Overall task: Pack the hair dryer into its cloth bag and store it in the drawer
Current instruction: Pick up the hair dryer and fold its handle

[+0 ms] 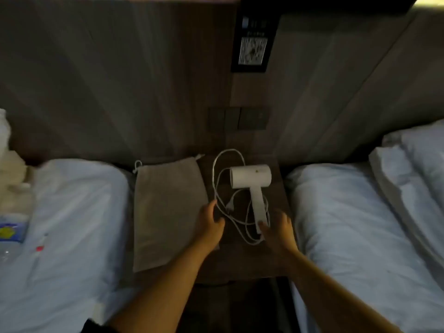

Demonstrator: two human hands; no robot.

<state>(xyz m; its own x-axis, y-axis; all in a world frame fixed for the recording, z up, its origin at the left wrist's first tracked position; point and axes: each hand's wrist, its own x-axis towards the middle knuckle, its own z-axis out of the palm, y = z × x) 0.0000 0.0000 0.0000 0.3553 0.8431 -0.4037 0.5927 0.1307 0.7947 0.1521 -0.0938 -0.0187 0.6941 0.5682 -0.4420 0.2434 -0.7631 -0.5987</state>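
Observation:
A white hair dryer (251, 180) lies on a dark wooden nightstand (240, 263), barrel across and handle pointing toward me. Its white cord (217, 179) loops loosely around it, with the plug near the middle. A grey cloth drawstring bag (165, 210) lies flat to the left, partly over the nightstand's left edge. My left hand (210, 222) rests at the bag's right edge, fingers against the cord, gripping nothing that I can see. My right hand (278, 228) touches the lower end of the dryer handle, fingers spread, not closed around it. No drawer is visible.
Two beds with white bedding flank the nightstand, the left bed (72, 224) and the right bed (360, 224). A plastic water bottle (12, 233) lies on the left bed. Wall switches (237, 118) and a dark panel (253, 44) sit on the wooden headboard wall.

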